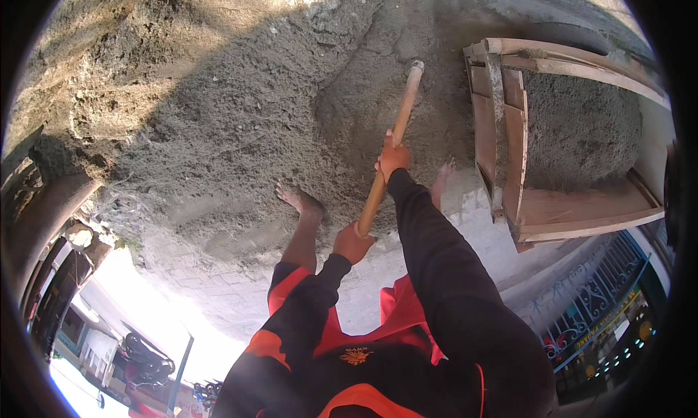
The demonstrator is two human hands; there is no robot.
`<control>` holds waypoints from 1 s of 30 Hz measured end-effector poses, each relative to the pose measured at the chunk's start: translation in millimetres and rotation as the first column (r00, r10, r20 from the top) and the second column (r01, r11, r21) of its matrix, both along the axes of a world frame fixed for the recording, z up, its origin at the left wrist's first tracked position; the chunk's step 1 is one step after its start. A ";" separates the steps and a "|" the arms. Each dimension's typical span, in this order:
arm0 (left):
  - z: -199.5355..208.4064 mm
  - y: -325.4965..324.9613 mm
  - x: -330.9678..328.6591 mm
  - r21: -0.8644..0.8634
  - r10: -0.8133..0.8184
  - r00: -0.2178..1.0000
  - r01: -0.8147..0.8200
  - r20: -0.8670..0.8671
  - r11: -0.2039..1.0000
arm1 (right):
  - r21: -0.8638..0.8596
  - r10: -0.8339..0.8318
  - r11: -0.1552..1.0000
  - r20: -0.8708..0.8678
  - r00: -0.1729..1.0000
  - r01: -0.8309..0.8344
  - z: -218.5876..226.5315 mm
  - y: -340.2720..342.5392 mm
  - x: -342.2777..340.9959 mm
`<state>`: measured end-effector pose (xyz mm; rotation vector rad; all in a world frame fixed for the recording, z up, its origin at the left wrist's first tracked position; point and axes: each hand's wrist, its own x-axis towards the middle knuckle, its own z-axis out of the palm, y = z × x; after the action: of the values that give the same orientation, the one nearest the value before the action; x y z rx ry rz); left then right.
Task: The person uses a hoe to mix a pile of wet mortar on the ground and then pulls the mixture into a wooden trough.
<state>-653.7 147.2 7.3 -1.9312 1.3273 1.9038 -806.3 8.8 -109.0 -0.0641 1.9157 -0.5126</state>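
Observation:
Both my hands grip the long wooden handle of what looks like a hoe (401, 121), which slants up and away to the right. Farther up the shaft, my right hand (393, 157) is closed around it. Nearer my body, my left hand (353, 243) is wrapped around its lower part. The far end of the handle meets a grey mass of wet, mortar-like mix (240, 138) spread over the ground. I cannot make out the blade there. My bare feet are on either side of the handle, the left one (298, 198) at the mix.
A wooden box-like frame (512, 141) stands at the right, with a grey heap (582, 130) in it. Paving (211, 287) lies behind my feet. Blue metal railings (607, 287) are at the lower right, a large pipe-like object (54, 214) at the left.

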 end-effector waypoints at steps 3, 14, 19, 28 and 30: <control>40.3 14.1 14.5 0.041 -0.007 0.999 0.005 0.045 0.999 | 0.051 -0.008 0.999 0.100 0.995 0.003 12.5 21.4 17.9; 181.1 -0.7 3.0 0.509 0.284 0.956 -0.207 -0.077 0.836 | 0.170 0.051 0.978 0.372 0.927 -0.122 63.5 75.8 12.0; 197.8 0.4 -0.1 -0.093 0.144 0.975 -0.129 0.171 0.987 | 0.015 0.489 0.834 0.446 0.750 -0.552 175.1 57.5 -27.5; 244.8 -160.5 -151.4 -0.763 -0.463 0.785 0.575 0.412 0.295 | -0.233 0.992 -0.060 -0.121 -0.032 -0.971 406.0 8.7 -296.7; 265.3 -188.8 -209.4 -0.804 -0.652 0.676 0.570 0.343 0.168 | -0.168 0.980 -0.125 -0.174 -0.096 -0.978 506.6 -21.1 -382.5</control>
<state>-863.2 -41.6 272.6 -1.0228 2.9420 0.8394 -1188.8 -12.2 397.6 -1.6328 1.1633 0.3914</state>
